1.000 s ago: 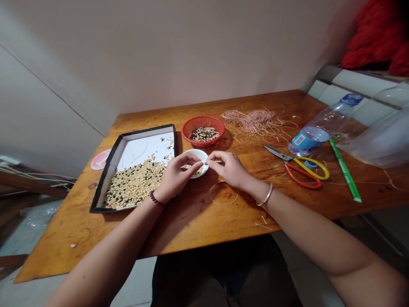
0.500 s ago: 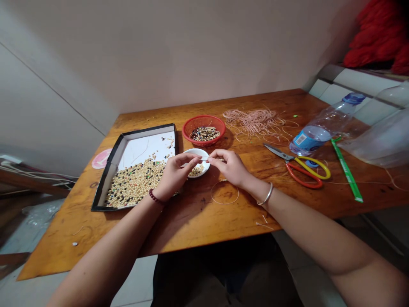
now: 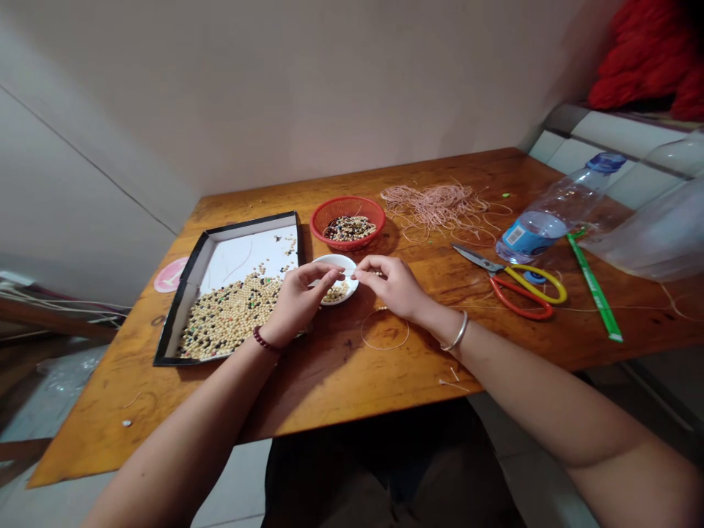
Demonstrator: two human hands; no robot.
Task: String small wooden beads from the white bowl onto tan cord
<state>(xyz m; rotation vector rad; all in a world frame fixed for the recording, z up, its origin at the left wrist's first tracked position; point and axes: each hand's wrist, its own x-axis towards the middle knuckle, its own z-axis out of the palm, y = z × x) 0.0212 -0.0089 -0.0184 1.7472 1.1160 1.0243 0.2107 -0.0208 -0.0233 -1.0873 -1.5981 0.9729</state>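
Observation:
My left hand [image 3: 301, 299] is pinched above a small white bowl [image 3: 347, 262] with pale beads in it; what its fingertips hold is too small to name. Close beside it, my right hand [image 3: 394, 286] pinches a thin cord, whose loop [image 3: 385, 347] with a few pale beads hangs or lies just below the hand. The fingertips of both hands nearly meet over the bowl. Left of my left hand lies a black-edged tray [image 3: 300, 238] with many pale, black and coloured beads [image 3: 231, 315].
A red basket [image 3: 316, 240] of beads stands behind the bowl. Pink cord [image 3: 434, 205] lies tangled at the back. To the right are scissors [image 3: 498, 270], a water bottle [image 3: 531, 233], a green strip [image 3: 597, 293] and a clear plastic container [image 3: 649, 235].
The view has shifted slightly. Both hands keep their pinch over the bowl, with hardly any change in the fingers.

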